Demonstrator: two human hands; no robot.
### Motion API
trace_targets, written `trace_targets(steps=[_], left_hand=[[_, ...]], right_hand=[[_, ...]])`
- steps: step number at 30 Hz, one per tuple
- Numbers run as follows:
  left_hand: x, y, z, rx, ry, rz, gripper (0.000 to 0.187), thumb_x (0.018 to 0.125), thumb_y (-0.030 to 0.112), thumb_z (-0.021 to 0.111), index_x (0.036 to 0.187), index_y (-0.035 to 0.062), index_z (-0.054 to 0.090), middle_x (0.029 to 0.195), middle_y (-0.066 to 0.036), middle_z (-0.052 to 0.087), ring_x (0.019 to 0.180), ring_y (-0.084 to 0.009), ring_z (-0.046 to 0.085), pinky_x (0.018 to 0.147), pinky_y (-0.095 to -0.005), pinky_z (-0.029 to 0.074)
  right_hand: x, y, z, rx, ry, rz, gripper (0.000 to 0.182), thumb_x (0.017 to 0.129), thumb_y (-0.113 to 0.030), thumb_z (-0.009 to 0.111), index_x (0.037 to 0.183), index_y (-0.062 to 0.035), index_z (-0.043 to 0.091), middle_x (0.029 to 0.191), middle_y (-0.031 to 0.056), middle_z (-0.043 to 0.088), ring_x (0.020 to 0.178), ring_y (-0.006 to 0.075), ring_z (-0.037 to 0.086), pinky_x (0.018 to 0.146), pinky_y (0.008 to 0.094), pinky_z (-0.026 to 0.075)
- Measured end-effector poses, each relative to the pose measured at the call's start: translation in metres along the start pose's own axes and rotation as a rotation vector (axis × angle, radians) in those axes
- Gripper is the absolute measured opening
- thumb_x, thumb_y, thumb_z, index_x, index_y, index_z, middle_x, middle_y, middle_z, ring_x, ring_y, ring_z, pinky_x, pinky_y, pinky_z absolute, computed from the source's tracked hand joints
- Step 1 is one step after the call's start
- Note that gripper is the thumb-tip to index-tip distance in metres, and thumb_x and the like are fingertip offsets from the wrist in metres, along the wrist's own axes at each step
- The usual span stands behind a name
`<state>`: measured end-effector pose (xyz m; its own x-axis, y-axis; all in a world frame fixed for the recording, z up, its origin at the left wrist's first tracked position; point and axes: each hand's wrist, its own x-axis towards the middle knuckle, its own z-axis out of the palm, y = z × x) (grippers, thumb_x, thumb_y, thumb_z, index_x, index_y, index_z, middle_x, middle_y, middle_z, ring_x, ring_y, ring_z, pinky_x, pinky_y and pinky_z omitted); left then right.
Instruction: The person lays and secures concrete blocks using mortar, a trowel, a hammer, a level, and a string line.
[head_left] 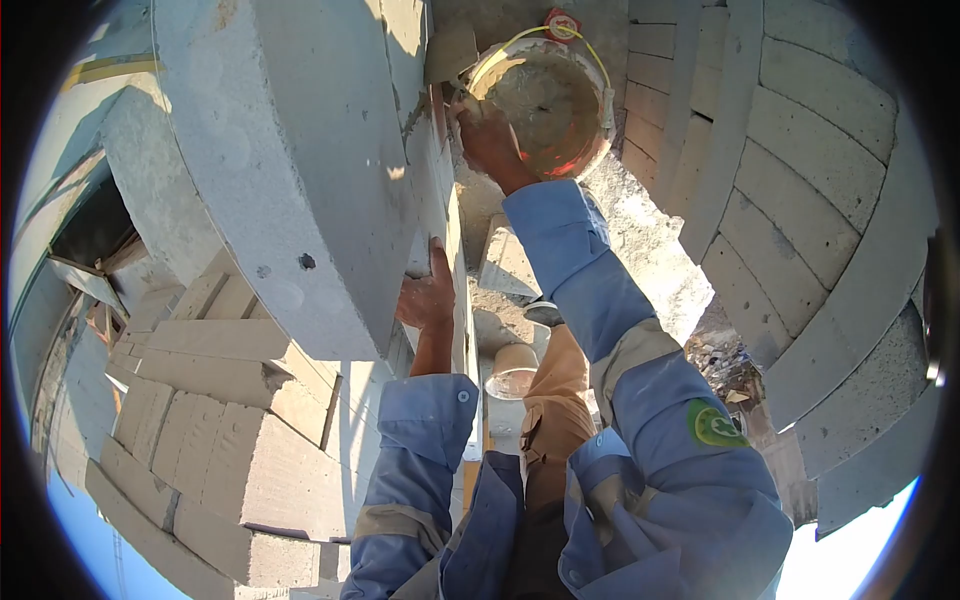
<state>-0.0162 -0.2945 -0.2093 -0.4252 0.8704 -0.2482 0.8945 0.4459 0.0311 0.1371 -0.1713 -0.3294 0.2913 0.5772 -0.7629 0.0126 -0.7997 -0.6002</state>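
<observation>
My right hand (487, 140) is closed at the left rim of a round bucket (608, 120). What it grips is hard to make out. Wet grey mortar (545, 95) fills much of the bucket, and its yellow handle (520, 38) arches over the far side. Lower down, my left hand (428, 298) rests against the pale block wall (425, 195), thumb stretched out along it. Its other fingers are partly hidden at the block edge. Just left of that hand stands a large grey concrete block (300, 170).
Stacked pale blocks (800, 180) rise on the right, and more blocks (230, 450) lie at lower left. A small bucket (513, 370) stands near my leg. A loose block piece (508, 258) lies on the rough ground between the walls. A red item (562, 25) sits behind the mortar bucket.
</observation>
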Motion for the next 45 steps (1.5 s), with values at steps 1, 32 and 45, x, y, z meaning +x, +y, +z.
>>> trace_targets(steps=[1,32,45], left_hand=[[0.001,0.002,0.002,-0.007,0.004,0.000,0.088,0.075,0.054,0.074,0.131,-0.0065,0.043,0.119,-0.026,0.058,0.107,-0.0445,0.058,0.090,-0.0530,0.045],[0.001,0.004,-0.005,-0.034,-0.012,0.006,0.090,0.076,0.056,0.073,0.132,-0.0077,0.043,0.120,-0.027,0.057,0.112,-0.0452,0.055,0.093,-0.0532,0.043],[0.001,0.006,-0.006,-0.008,-0.057,-0.056,0.091,0.075,0.058,0.073,0.132,-0.0071,0.045,0.120,-0.027,0.059,0.111,-0.0451,0.056,0.092,-0.0538,0.043]], right_hand=[[0.004,-0.003,-0.005,-0.056,0.046,-0.114,0.056,0.096,-0.043,0.052,0.124,0.0064,0.049,0.108,0.0339,0.061,0.103,0.0461,0.061,0.088,0.0501,0.049],[-0.025,0.022,0.003,-0.370,0.409,-0.145,0.068,0.090,-0.043,0.058,0.138,0.0019,0.043,0.117,0.0260,0.063,0.108,0.0409,0.062,0.094,0.0467,0.048],[-0.026,-0.019,-0.013,0.476,-0.012,-0.016,0.036,0.085,-0.013,0.067,0.113,-0.0003,0.049,0.076,0.0102,0.062,0.053,0.0173,0.061,0.044,0.0304,0.051]])
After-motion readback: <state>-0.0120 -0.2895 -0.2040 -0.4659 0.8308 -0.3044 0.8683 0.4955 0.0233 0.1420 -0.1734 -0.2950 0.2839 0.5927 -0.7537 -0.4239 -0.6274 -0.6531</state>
